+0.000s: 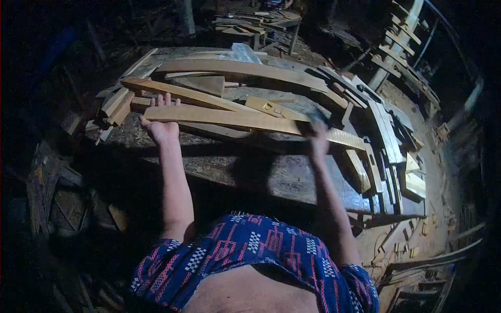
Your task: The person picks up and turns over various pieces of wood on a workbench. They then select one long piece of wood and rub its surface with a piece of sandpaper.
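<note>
A long, pale wooden plank [224,118] lies slantwise in front of me over the workbench [209,164]. My left hand [163,128] supports its left end palm up, thumb on the near side and stretched fingers rising behind it. Farther right, my right hand [317,140] is at the plank, smeared by motion. Its fingers seem closed around a dark, blurred object [317,117], whose kind I cannot make out. Just behind the plank is a pale wooden block with a slot [270,107]. Another long strip of wood [193,94] runs behind my left hand.
A wide curved board [240,68] spans the bench's far side. Several wooden pieces [383,130] crowd the right end, and stacked offcuts [119,107] lie at the left. Beyond stands another table with wood [255,23]. A post with crosspieces [396,44] rises at back right.
</note>
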`<state>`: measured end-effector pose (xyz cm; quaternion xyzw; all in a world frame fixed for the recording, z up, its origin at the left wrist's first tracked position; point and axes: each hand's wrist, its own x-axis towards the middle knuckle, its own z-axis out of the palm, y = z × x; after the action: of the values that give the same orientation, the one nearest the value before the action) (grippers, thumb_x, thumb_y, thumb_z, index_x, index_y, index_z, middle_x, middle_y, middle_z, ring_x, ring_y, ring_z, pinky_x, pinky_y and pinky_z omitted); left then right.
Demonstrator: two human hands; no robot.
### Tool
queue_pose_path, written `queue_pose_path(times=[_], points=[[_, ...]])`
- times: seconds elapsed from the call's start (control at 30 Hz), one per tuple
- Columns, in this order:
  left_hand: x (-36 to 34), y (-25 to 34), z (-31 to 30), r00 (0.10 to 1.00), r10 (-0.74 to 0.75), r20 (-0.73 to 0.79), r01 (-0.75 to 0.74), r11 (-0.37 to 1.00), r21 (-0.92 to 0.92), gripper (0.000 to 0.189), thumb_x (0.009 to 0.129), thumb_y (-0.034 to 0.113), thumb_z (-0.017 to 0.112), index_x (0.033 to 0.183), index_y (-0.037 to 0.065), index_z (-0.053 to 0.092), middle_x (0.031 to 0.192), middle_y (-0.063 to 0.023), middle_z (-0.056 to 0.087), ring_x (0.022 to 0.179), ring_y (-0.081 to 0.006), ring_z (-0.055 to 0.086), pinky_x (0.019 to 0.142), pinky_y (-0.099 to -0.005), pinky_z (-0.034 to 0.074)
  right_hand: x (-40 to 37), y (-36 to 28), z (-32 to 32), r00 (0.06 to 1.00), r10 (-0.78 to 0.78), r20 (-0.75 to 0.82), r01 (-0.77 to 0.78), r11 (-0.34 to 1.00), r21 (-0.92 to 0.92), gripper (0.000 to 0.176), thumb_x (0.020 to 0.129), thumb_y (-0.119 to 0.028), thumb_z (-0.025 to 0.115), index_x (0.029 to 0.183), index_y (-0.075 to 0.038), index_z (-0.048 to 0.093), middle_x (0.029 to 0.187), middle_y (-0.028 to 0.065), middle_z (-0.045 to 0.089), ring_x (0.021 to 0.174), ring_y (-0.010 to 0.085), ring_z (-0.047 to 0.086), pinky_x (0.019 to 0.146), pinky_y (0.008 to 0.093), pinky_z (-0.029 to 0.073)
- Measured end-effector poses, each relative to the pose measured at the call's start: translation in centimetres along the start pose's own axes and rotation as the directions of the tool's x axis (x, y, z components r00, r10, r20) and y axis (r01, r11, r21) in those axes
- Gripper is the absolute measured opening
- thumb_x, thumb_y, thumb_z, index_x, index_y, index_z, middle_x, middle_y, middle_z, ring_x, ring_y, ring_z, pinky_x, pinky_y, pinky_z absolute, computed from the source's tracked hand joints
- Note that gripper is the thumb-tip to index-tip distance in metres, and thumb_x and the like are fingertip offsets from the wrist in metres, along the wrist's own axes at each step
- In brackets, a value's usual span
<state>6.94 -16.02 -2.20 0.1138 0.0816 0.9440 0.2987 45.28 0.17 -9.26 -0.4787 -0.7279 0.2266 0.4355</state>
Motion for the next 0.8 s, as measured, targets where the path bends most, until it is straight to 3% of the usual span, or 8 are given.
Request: queue_pose_path(times=[0.1, 0.17, 0.3, 0.5, 0.53, 0.57, 0.63, 0.8], points=[[-0.1, -0.3, -0.1, 1.000, -0.004, -0.023, 0.004, 1.000, 0.014, 0.068, 0.084, 0.059, 0.021, 0.127, 0.006, 0.030, 0.138, -0.0120, 0.023, 0.125, -0.0354, 0.025, 0.097, -0.0612, 0.017, -4.6, -13.0, 5.8, 0.939, -0.217, 0.266, 0.255, 0.960, -0.116, 0.053, 0.069, 0.002, 0.044, 0.119, -0.013, 0.047, 0.129, 0.0132, 0.038, 0.120, 0.0296, 0.034, 0.101, 0.0389, 0.025], [-0.4, -0.3, 0.2, 0.994, 0.034, -0.104, -0.036, 0.999, -0.021, 0.065, 0.084, 0.058, 0.022, 0.118, 0.005, 0.037, 0.134, -0.0136, 0.028, 0.124, -0.0355, 0.027, 0.098, -0.0610, 0.017, -6.4, -15.0, 9.3, 0.756, -0.599, 0.266, 0.630, 0.776, -0.043, 0.052, 0.069, -0.002, 0.049, 0.120, -0.014, 0.047, 0.130, 0.0120, 0.036, 0.122, 0.0299, 0.032, 0.100, 0.0414, 0.027], [0.2, -0.2, -0.9, 0.994, -0.003, -0.109, 0.001, 1.000, -0.014, 0.065, 0.083, 0.059, 0.017, 0.094, 0.004, 0.049, 0.092, -0.0137, 0.050, 0.088, -0.0294, 0.049, 0.090, -0.0544, 0.031, -5.4, -12.8, 6.3, 0.774, -0.565, 0.286, 0.618, 0.773, -0.145, 0.048, 0.073, -0.005, 0.050, 0.120, -0.015, 0.047, 0.130, 0.0112, 0.037, 0.121, 0.0299, 0.033, 0.100, 0.0405, 0.027], [2.3, 0.0, -3.5, 0.994, -0.070, -0.088, 0.072, 0.997, 0.026, 0.038, 0.081, 0.044, 0.033, 0.083, 0.010, 0.050, 0.071, -0.0034, 0.047, 0.064, -0.0192, 0.044, 0.074, -0.0436, 0.038, 1.7, 10.3, -8.1, 1.000, -0.015, -0.008, 0.013, 0.984, -0.178, 0.052, 0.068, -0.010, 0.055, 0.119, -0.012, 0.048, 0.123, 0.0132, 0.043, 0.118, 0.0297, 0.036, 0.098, 0.0380, 0.028], [0.2, -0.8, -0.4, 0.969, 0.049, -0.243, -0.020, 0.993, 0.118, 0.028, 0.079, 0.036, 0.038, 0.080, 0.010, 0.049, 0.070, -0.0017, 0.047, 0.062, -0.0184, 0.044, 0.072, -0.0423, 0.038, 1.4, 10.9, -10.2, 0.983, 0.107, -0.150, -0.147, 0.945, -0.291, 0.046, 0.072, -0.019, 0.053, 0.116, -0.010, 0.049, 0.117, 0.0134, 0.046, 0.115, 0.0299, 0.038, 0.094, 0.0411, 0.030], [1.3, -0.2, -2.5, 0.996, -0.009, -0.084, 0.017, 0.995, 0.095, 0.030, 0.078, 0.037, 0.038, 0.080, 0.009, 0.048, 0.071, -0.0020, 0.048, 0.064, -0.0185, 0.045, 0.071, -0.0420, 0.039, 1.3, 9.9, -12.7, 0.979, 0.182, -0.089, -0.202, 0.863, -0.462, 0.044, 0.074, -0.024, 0.050, 0.117, -0.011, 0.049, 0.116, 0.0137, 0.046, 0.116, 0.0294, 0.037, 0.092, 0.0428, 0.031], [1.4, -0.3, -2.3, 0.994, 0.033, -0.108, -0.012, 0.982, 0.187, 0.039, 0.080, 0.046, 0.036, 0.081, 0.008, 0.046, 0.070, -0.0041, 0.047, 0.063, -0.0201, 0.046, 0.070, -0.0432, 0.041, 2.7, 15.1, -14.8, 0.881, 0.462, -0.104, -0.467, 0.815, -0.343, 0.045, 0.076, -0.026, 0.049, 0.120, -0.014, 0.047, 0.123, 0.0128, 0.042, 0.119, 0.0283, 0.034, 0.095, 0.0433, 0.030], [1.5, -0.3, -1.8, 0.967, 0.184, -0.175, -0.122, 0.941, 0.315, 0.052, 0.083, 0.058, 0.026, 0.082, 0.010, 0.045, 0.066, -0.0045, 0.047, 0.061, -0.0206, 0.047, 0.070, -0.0485, 0.044, 2.5, 15.5, -14.0, 0.918, 0.344, -0.196, -0.395, 0.751, -0.529, 0.044, 0.075, -0.026, 0.051, 0.117, -0.015, 0.050, 0.126, 0.0121, 0.041, 0.119, 0.0299, 0.035, 0.096, 0.0443, 0.031]])
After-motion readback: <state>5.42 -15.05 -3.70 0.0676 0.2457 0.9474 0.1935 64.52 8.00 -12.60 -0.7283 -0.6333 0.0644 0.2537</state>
